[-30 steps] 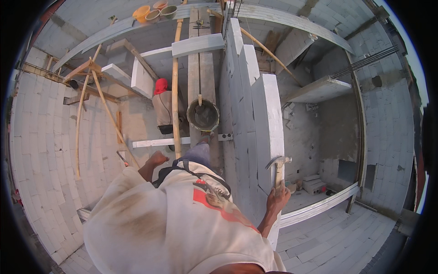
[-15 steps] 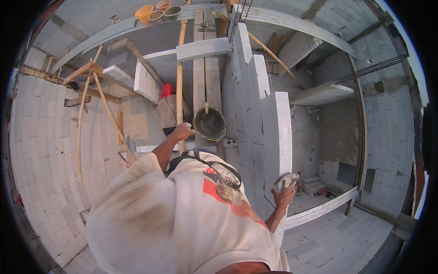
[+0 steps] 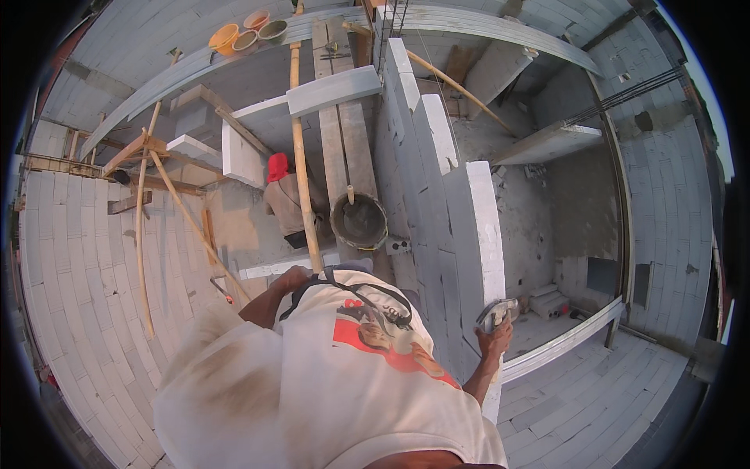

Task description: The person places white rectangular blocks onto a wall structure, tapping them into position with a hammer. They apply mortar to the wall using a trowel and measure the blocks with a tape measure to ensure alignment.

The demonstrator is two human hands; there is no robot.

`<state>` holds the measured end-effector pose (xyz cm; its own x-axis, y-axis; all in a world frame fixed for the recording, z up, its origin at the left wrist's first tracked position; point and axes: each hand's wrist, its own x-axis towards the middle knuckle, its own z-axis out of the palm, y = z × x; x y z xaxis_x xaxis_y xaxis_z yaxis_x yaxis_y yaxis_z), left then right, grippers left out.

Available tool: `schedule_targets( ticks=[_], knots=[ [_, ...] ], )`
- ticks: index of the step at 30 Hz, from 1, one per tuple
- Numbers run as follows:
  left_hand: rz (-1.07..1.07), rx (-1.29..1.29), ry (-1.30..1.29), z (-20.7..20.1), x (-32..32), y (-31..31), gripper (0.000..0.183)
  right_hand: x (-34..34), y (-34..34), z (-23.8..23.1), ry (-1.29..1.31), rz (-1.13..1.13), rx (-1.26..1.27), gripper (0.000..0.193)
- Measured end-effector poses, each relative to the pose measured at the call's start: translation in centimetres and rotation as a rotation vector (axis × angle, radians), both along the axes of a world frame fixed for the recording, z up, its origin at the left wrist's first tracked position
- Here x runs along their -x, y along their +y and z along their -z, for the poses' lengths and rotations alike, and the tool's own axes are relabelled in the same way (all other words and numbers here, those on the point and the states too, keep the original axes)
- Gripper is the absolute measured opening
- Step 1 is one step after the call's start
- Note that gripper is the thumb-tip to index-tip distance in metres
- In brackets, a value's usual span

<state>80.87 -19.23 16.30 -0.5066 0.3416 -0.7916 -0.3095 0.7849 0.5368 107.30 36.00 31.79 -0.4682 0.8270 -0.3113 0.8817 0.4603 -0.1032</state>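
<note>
Along the top edge of the wall (image 3: pixel 486 227): hammer (image 3: pixel 497 313), probably head-heavy, stiff, best held below its head
Right hand (image 3: pixel 495 341): closed around hammer
Left hand (image 3: pixel 294 278): near bamboo pole (image 3: pixel 300 160), cannot tell grip

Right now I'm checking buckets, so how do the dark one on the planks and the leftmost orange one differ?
The dark bucket stands on the planks, the orange bucket among other containers. A tool handle shows at the dark bucket's rim, none at the orange bucket's. Both are round and open-topped.
</note>
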Motion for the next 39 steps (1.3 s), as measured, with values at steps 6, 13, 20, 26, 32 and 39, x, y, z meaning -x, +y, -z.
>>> schedule_targets(
  ticks=[6, 13, 20, 26, 32, 39],
  knots=[
    [0.003, 0.066, 0.106, -1.1, 0.9, -0.8, 0.032, 0.3, 0.1, 0.0, 0.016, 0.005, -0.002, 0.120],
    [0.830, 0.027, 0.808, 1.9, 5.5, -0.9, 0.019, -1.9, 1.2, 2.6, 0.096, -0.044, -0.048, 0.124],
    [0.826, 0.081, 0.801, 3.1, 6.7, 0.3, 0.027, 0.8, -0.5, 1.2, 0.021, 0.026, -0.082, 0.118],
    [0.778, 0.111, 0.719, 3.3, 7.2, 2.2, 0.020, 0.6, -0.4, 0.4, 0.036, 0.027, -0.075, 0.112],
    [0.250, 0.057, 0.489, 7.9, 7.0, 0.3, 0.029, -0.1, 0.3, 2.5, 0.057, -0.002, -0.078, 0.107],
    [0.134, 0.060, 0.401, 6.2, 6.5, 2.6, 0.028, 0.3, 0.2, 2.3, 0.017, 0.045, -0.100, 0.104]
  ],
)
